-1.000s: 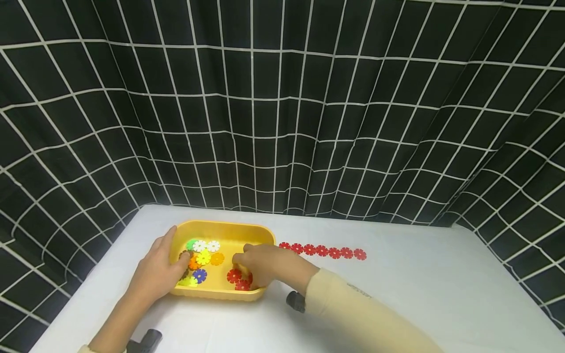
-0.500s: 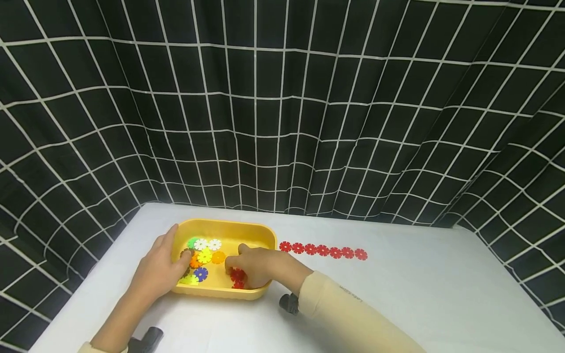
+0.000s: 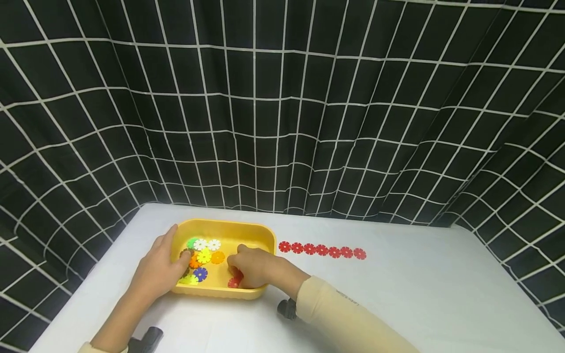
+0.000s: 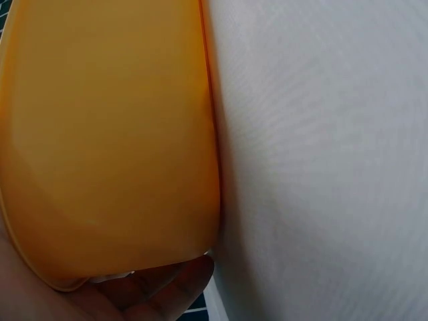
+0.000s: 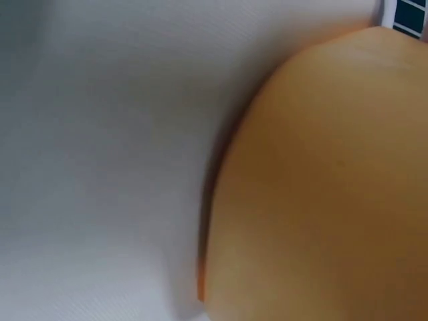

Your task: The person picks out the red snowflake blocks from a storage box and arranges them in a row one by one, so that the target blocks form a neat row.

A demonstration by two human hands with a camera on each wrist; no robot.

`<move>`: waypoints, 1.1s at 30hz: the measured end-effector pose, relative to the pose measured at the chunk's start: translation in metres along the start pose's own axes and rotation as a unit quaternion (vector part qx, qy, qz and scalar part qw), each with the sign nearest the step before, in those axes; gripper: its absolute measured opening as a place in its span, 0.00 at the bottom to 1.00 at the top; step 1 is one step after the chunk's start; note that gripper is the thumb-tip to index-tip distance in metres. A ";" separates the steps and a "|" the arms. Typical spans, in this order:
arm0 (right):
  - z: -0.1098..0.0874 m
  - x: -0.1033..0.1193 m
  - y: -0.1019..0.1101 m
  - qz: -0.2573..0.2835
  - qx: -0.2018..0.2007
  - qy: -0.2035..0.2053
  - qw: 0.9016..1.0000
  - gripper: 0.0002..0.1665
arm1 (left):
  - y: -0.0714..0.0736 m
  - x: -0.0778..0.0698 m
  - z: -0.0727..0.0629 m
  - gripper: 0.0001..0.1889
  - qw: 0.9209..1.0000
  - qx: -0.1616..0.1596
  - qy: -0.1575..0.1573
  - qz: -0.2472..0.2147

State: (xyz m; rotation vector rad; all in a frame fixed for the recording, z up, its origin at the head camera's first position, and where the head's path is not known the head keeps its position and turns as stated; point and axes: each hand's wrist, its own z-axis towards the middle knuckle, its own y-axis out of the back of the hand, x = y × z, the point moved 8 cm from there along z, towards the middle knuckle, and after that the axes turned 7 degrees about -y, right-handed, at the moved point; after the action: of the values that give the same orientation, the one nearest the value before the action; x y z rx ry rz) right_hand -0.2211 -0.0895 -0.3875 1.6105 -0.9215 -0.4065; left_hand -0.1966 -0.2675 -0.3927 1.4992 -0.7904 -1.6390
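Note:
A yellow plastic tray [image 3: 229,293] stands on the left part of the table. My left hand [image 3: 158,269] grips its left end, thumb over the rim and fingers along the outside; in the left wrist view, fingers [image 4: 167,287] wrap the tray's end. Inside the tray, my right hand [image 3: 250,267] reaches down at the right side, fingers bent over red flower-shaped plastic discs [image 3: 234,282]. Its fingertips are hidden, so whether they pinch a disc cannot be told. The right wrist view shows only the tray's outer wall [image 5: 321,187] and the cloth.
Loose flower discs in yellow [image 3: 204,256], white, orange, blue, green and brown lie in the tray's left half. Right of the tray, a row of several red discs [image 3: 322,250] runs along the white table [image 3: 419,284]. A black curtain with white grid lines [image 3: 282,122] hangs behind.
My right hand has shifted slightly left within the tray and now covers more of the red discs. The left hand stays on the tray's end. The red row is unchanged.

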 end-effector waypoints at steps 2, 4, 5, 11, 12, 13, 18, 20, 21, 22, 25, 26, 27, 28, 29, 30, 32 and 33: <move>0.001 -0.002 0.002 -0.003 -0.022 -0.020 1.000 0.12 | -0.001 0.001 0.000 0.43 1.000 0.000 0.001 0.000; 0.003 -0.005 0.003 -0.002 -0.039 -0.040 0.998 0.11 | -0.001 0.001 0.001 0.43 1.000 0.000 0.000 -0.001; 0.003 -0.007 0.003 0.004 -0.041 -0.049 0.998 0.10 | -0.001 0.000 0.001 0.43 1.000 0.000 0.000 -0.002; 0.002 -0.014 -0.002 0.067 0.042 -0.068 0.995 0.18 | -0.002 -0.001 0.000 0.43 1.000 0.002 0.000 -0.004; 0.001 -0.014 -0.003 0.072 0.055 -0.068 0.994 0.21 | -0.002 -0.001 0.000 0.43 1.000 0.002 0.000 -0.005; 0.000 -0.014 -0.003 0.075 0.064 -0.068 0.993 0.23 | -0.003 -0.001 0.000 0.43 1.000 0.002 0.000 -0.005; 0.000 -0.012 0.000 0.062 0.032 -0.053 0.996 0.24 | -0.001 -0.003 -0.001 0.42 1.000 -0.008 -0.004 -0.006; 0.002 -0.012 0.002 0.061 0.010 -0.046 0.997 0.22 | 0.000 -0.004 -0.001 0.42 1.000 -0.010 -0.005 -0.005; 0.002 -0.011 0.002 0.059 0.000 -0.042 0.997 0.22 | 0.000 -0.003 -0.001 0.42 1.000 -0.010 -0.005 -0.005; 0.003 -0.011 0.002 0.056 -0.009 -0.039 0.998 0.21 | 0.000 -0.003 -0.001 0.42 1.000 -0.008 -0.003 -0.005; 0.004 -0.010 0.002 0.053 -0.024 -0.035 0.998 0.18 | 0.000 -0.001 0.000 0.43 1.000 0.000 0.002 -0.006; 0.005 -0.010 0.002 0.051 -0.028 -0.035 0.998 0.17 | 0.000 -0.001 0.000 0.43 1.000 0.001 0.003 -0.007; 0.005 -0.009 0.002 0.045 -0.034 -0.033 0.998 0.16 | 0.000 0.000 0.000 0.43 1.000 0.002 0.004 -0.008; 0.005 -0.009 0.002 0.039 -0.040 -0.030 0.998 0.15 | 0.000 0.000 0.000 0.43 1.000 0.003 0.005 -0.008; 0.005 -0.009 0.002 0.037 -0.046 -0.028 0.998 0.14 | 0.000 0.000 0.000 0.43 1.000 0.003 0.005 -0.009; 0.005 -0.008 0.003 0.035 -0.056 -0.025 0.998 0.13 | -0.001 0.000 0.000 0.43 1.000 0.002 0.005 -0.010; 0.004 -0.007 0.005 0.034 -0.077 -0.018 0.996 0.11 | -0.001 0.000 -0.001 0.43 1.000 -0.002 0.004 -0.011; 0.004 -0.006 0.006 0.034 -0.089 -0.014 0.995 0.11 | -0.001 0.000 -0.001 0.43 1.000 -0.004 0.004 -0.011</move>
State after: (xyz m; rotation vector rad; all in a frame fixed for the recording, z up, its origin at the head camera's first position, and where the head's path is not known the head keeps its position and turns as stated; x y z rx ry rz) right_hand -0.2297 -0.0872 -0.3841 1.4118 -0.9315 -0.4516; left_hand -0.1958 -0.2670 -0.3936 1.5129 -0.7652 -1.6497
